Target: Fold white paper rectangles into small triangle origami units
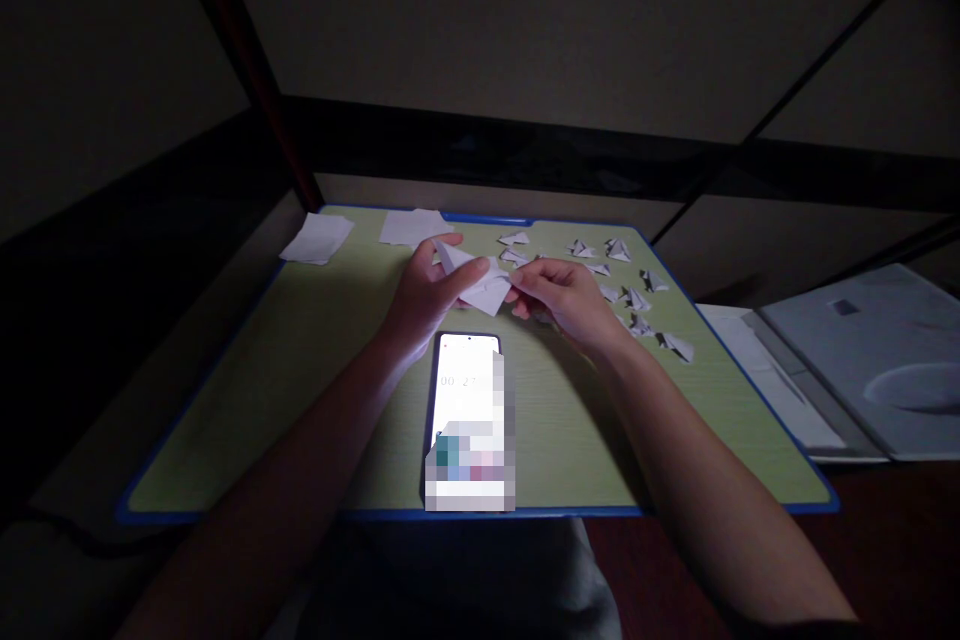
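Both of my hands hold one white piece of paper [480, 282] over the middle of a green board with a blue rim [300, 370]. My left hand [427, 292] pinches its left side, thumb on top. My right hand [562, 298] grips its right edge with closed fingers. The paper looks partly folded, with a pointed flap sticking up at the back. A lit phone [466, 400] lies flat on the board just below my hands, showing a timer.
Several small folded white paper shapes [637, 300] lie scattered on the board's right side. Flat white sheets [411, 226] rest at its far edge, another sheet [318, 239] overhangs the far-left corner. A grey folder or booklet [862, 360] lies to the right. The surroundings are dark.
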